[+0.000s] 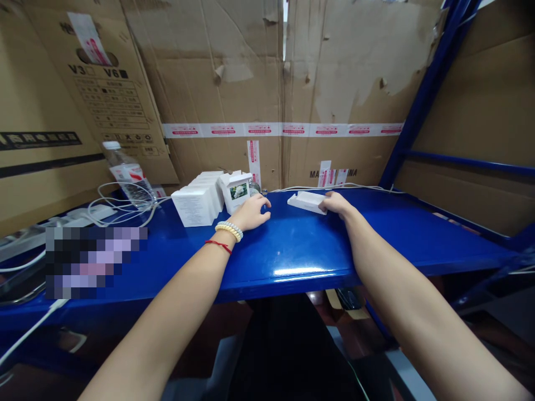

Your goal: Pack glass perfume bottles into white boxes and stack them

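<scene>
My left hand (252,213) rests on the blue shelf (292,250) with its fingers curled, next to a small white box with a flower picture (236,191). What its fingertips pinch, if anything, is hidden. My right hand (336,204) lies on the shelf and grips the near end of a flat white box (306,201) that lies on its side. A row of several white boxes (199,199) stands just left of the flower box. A beaded bracelet and a red string circle my left wrist.
A plastic water bottle (127,177) lies tilted at the back left among white cables (121,209). A power strip (20,242) sits at the far left. Taped cardboard (259,94) walls the back. Blue rack struts (426,94) rise on the right.
</scene>
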Motion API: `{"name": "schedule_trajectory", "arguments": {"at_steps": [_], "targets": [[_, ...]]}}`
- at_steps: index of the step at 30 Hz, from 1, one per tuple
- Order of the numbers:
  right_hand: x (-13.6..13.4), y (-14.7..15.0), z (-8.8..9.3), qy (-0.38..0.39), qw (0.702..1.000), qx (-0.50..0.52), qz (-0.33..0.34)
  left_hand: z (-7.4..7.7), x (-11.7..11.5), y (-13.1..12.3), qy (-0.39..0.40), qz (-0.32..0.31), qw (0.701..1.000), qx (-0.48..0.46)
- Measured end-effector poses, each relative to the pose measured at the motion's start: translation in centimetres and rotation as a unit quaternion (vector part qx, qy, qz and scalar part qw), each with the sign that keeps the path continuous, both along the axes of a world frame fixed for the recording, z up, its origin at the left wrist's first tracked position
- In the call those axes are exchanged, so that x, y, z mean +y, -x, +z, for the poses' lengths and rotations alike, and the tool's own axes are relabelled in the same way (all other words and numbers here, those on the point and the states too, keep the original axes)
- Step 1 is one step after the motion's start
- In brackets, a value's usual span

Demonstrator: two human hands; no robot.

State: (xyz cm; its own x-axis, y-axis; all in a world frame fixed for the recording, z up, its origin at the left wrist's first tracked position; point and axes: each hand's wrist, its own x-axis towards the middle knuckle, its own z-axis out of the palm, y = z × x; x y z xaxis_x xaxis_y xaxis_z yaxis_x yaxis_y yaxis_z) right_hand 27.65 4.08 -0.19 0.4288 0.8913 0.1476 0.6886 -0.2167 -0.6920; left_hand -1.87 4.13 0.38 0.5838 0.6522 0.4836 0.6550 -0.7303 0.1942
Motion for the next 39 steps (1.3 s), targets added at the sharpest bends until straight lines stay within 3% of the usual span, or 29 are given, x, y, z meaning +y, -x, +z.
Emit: {"name": "schedule_trajectory", "arguments": {"at_steps": [3,9,14,18,21,27,31,35,39], "targets": [[-0.2,0.3,0.2,0.015,0.995,0.047,0.082,0.0,0.0,0.0,0.009,0.004,1.000,0.009],[-0.5,0.8,0.4,-0.010,0.985,0.024,0.170,0.0,-0.2,-0.1,0.031,0.015,0.999,0.022],[-0.3,1.0,0.3,-0.027,0.973,0.031,0.225,0.0,-0.5,-0.4,0.118,0.041,0.992,-0.009],[-0.4,1.7,0.2,-0.043,0.961,0.057,0.266,-0.1,-0.8,-0.9,0.205,0.029,0.975,-0.086],[-0.3,2.3,0.1,-0.067,0.948,0.081,0.299,-0.2,-0.8,-1.4,0.262,0.011,0.949,-0.172],[-0.3,3.3,-0.4,-0.087,0.940,0.084,0.318,0.5,-0.7,-2.3,0.355,-0.056,0.850,-0.385],[-0.7,4.6,-0.5,-0.111,0.935,0.060,0.333,0.9,-1.1,-3.0,0.329,-0.107,0.835,-0.427],[-1.5,6.1,-0.1,-0.102,0.926,0.049,0.360,0.6,-1.7,-3.7,0.238,-0.140,0.860,-0.430],[-2.3,6.7,0.7,-0.094,0.881,0.173,0.430,0.3,-2.1,-3.8,0.157,-0.139,0.895,-0.394]]}}
